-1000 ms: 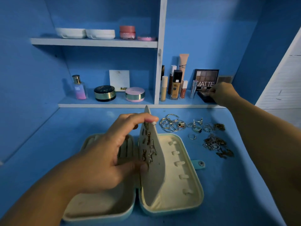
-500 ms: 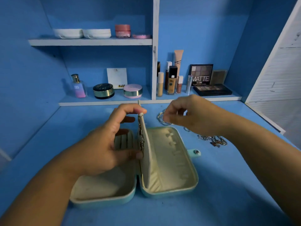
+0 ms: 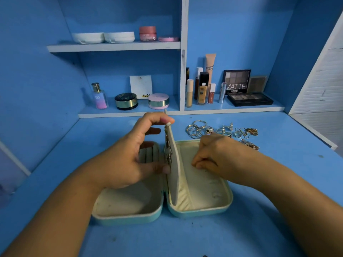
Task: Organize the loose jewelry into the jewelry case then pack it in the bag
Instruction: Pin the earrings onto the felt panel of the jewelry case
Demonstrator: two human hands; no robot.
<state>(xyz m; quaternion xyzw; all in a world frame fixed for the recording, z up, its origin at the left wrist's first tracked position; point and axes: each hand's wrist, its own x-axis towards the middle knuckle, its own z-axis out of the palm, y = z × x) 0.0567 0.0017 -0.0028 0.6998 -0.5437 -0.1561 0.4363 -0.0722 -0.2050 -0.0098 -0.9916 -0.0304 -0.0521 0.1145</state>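
The case [image 3: 161,184] lies open on the counter [image 3: 259,210] under both hands. Its middle flap [image 3: 173,164] is held upright by the left hand [image 3: 130,154], pinched at the top edge and steadied lower down. Small pieces are already hung on the flap's left face. The right hand [image 3: 213,156] is pressed fingertips-down into the right half, closed as if pinching something; whether a piece is held cannot be told, since the fingers hide it. The task appears only partly done: rings [image 3: 198,129] and chains [image 3: 248,143] lie loose just beyond the right hand. No bag is seen. The flap's pieces are too small to identify.
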